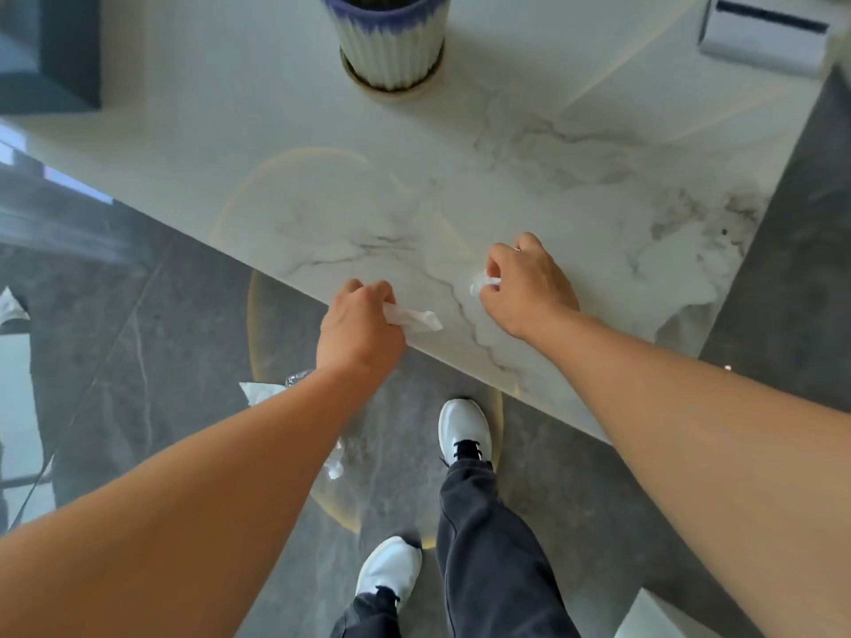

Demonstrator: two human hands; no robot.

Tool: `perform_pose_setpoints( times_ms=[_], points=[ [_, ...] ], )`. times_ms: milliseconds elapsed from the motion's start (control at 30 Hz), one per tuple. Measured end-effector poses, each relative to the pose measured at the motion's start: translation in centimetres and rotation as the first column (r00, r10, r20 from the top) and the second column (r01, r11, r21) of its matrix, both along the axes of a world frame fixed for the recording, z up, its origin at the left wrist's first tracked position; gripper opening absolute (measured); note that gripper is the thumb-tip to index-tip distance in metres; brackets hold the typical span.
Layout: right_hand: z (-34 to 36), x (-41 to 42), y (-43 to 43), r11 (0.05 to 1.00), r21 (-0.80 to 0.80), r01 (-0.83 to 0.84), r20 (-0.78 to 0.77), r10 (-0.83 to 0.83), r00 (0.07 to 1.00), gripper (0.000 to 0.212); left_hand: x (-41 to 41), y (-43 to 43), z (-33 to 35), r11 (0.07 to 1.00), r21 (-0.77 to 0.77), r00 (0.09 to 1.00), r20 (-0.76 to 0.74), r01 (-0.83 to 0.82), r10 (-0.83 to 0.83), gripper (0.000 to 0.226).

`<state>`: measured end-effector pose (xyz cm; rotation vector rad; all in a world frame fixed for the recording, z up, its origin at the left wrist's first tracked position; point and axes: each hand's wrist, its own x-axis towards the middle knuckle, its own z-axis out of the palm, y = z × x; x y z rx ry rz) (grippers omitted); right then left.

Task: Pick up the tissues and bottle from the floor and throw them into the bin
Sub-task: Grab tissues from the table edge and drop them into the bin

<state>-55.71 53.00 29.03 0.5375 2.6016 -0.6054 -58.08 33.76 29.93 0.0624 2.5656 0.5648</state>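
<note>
At the far left edge of the dark grey floor lies a scrap of white tissue, partly cut off by the frame, well apart from everything else. Further in, just left of the left forearm, a flat white tissue rests on the tiles with a crumpled bit of clear plastic touching its upper right corner; whether that plastic is the bottle cannot be told, since the arm hides the rest. Below the forearm another small crumpled white piece lies on the floor near the glare ring. The left hand is clenched over the near edge of the white marble table, gripping a twisted tissue strip whose free end sticks out to the right over the tabletop. Beneath it stand two white shoes with dark grey trousers, the forward foot close to the table's edge. The right hand hovers over the marble with its fingers curled, pinching a small crumpled tissue wad between thumb and fingertips. Far back on the table stands a ribbed white and blue plant pot, and at the far right corner a white device with a dark slot sits near the edge. No bin shows in this view.
</note>
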Motion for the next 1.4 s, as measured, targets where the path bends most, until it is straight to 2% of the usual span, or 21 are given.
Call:
perform_pose_setpoints(
  times_ms=[233,433,567,667,767,933,1000,1200,1400],
  points=[
    [2.9,13.7,-1.3,0.961,-0.036,0.275,-0.033,-0.276,0.961,0.01,8.4,-0.5,2.0,0.97,0.057,0.971,-0.031,0.237,-0.235,0.022],
    [5.3,28.7,-2.2,0.87,-0.054,0.49,-0.016,-0.492,0.871,0.012,18.9,2.1,3.8,0.92,0.077,0.923,0.012,0.383,-0.385,0.027],
    [5.7,38.6,-2.1,0.752,-0.015,0.659,-0.017,-0.66,0.751,0.014,26.3,5.1,3.7,0.856,0.098,0.855,0.057,0.508,-0.515,0.03],
    [5.6,46.1,-2.4,0.653,-0.014,0.757,-0.009,-0.757,0.653,0.015,32.0,7.2,3.1,0.772,0.099,0.767,0.084,0.628,-0.636,0.031],
    [4.9,54.0,-3.5,0.552,-0.023,0.834,-0.011,-0.834,0.552,0.016,38.4,8.7,2.3,0.677,0.077,0.668,0.115,0.732,-0.736,0.023],
    [3.6,66.4,-5.7,0.402,0.036,0.915,0.042,-0.915,0.4,0.02,48.4,10.2,1.5,0.485,0.084,0.473,0.128,0.87,-0.872,0.015],
    [3.0,70.9,-6.5,0.329,0.043,0.944,0.062,-0.943,0.326,0.023,52.3,10.7,1.2,0.441,0.071,0.429,0.138,0.895,-0.893,0.009],
    [1.5,80.8,-8.2,0.195,0.008,0.981,0.089,-0.977,0.194,0.024,62.5,13.0,0.5,0.411,0.027,0.399,0.195,0.911,-0.896,0.018],
    [-0.9,86.0,-7.2,0.155,-0.079,0.985,0.09,-0.983,0.162,0.024,70.5,16.5,-1.4,0.4,-0.005,0.391,0.213,0.917,-0.895,0.017]
  ],
)
